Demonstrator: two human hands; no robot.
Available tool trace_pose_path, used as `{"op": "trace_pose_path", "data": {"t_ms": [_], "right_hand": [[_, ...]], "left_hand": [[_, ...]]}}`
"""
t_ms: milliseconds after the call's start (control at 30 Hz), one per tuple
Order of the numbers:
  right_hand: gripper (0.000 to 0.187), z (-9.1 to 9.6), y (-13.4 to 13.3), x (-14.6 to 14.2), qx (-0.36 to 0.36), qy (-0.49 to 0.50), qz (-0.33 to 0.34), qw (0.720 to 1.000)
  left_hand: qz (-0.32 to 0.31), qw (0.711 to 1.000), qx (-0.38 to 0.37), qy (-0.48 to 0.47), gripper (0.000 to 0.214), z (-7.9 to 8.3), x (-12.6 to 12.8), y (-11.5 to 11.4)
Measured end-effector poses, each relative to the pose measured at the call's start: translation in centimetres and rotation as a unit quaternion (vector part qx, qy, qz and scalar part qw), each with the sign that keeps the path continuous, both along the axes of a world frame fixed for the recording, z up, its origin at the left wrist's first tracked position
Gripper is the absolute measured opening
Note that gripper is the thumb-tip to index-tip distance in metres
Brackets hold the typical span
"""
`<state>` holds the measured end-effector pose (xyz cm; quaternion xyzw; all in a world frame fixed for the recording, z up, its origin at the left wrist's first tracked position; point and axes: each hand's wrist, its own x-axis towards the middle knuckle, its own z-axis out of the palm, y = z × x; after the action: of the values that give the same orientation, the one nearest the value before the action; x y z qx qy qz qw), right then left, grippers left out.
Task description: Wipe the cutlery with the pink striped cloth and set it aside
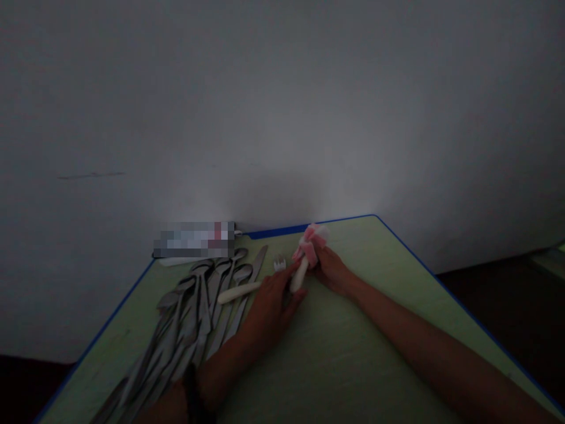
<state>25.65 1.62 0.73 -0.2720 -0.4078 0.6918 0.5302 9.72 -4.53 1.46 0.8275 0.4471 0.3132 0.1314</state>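
A dark wristband (191,391) shows beside the metal cutlery pile (189,324); right of the pile, the left hand (271,299) pinches a white-handled utensil (299,275), its far end hidden in a pink-and-white cloth (312,240) gripped by the right hand (334,271).

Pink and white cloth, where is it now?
In the head view, the pink and white cloth is just right of centre, in the right hand, against the pale handle held by the left hand.
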Motion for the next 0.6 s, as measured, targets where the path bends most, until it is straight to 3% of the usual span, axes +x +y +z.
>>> {"op": "trace_pose_path", "data": {"t_ms": [300, 433, 600], "right_hand": [[0.034, 0.17, 0.29, -0.2, -0.107, 0.106, -0.095, 0.984], [0.032, 0.33, 0.2, -0.14, -0.096, 0.117, -0.104, 0.983], [0.035, 0.16, 0.12, 0.0, -0.046, 0.042, -0.053, 0.997]], "left_hand": [[-0.011, 0.999, -0.014, -0.026, 0.04, 0.5, -0.13, -0.16], [-0.017, 0.998, -0.033, -0.042, 0.038, 0.88, -0.23, -0.36], [0.003, 0.997, -0.04, -0.061, 0.035, 0.8, -0.48, -0.55]]}}
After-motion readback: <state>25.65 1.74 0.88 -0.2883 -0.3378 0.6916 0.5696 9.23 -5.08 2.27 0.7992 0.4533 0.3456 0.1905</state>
